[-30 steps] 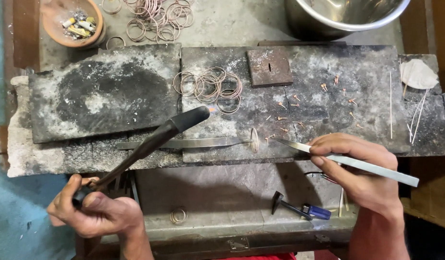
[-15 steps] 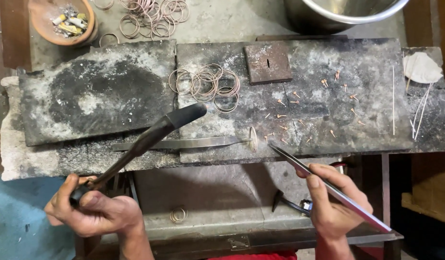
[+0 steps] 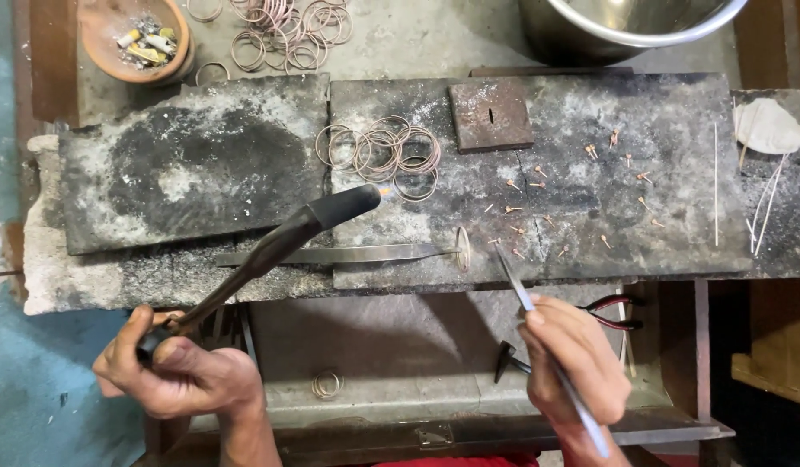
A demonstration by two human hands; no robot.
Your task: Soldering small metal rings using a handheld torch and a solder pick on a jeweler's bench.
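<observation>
Torch (image 3: 279, 246): your left hand (image 3: 171, 372) clenches its handle; long axis diagonal, nozzle toward the tabletop's far-right corner.
Tweezers (image 3: 538, 333): your right hand (image 3: 573, 367) pinches them; tips toward far edge.

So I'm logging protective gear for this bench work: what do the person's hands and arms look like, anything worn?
Both the left hand and the right hand are bare: no gloves, rings, watch or bracelets show. The forearms in view carry no sleeves. The fingers look smudged with dark grime.

Steel bowl (image 3: 629, 30) is seen at the bench's far right edge, clay dish (image 3: 132, 39) at far left corner, red-handled pliers (image 3: 612, 310) below the near edge.
</observation>
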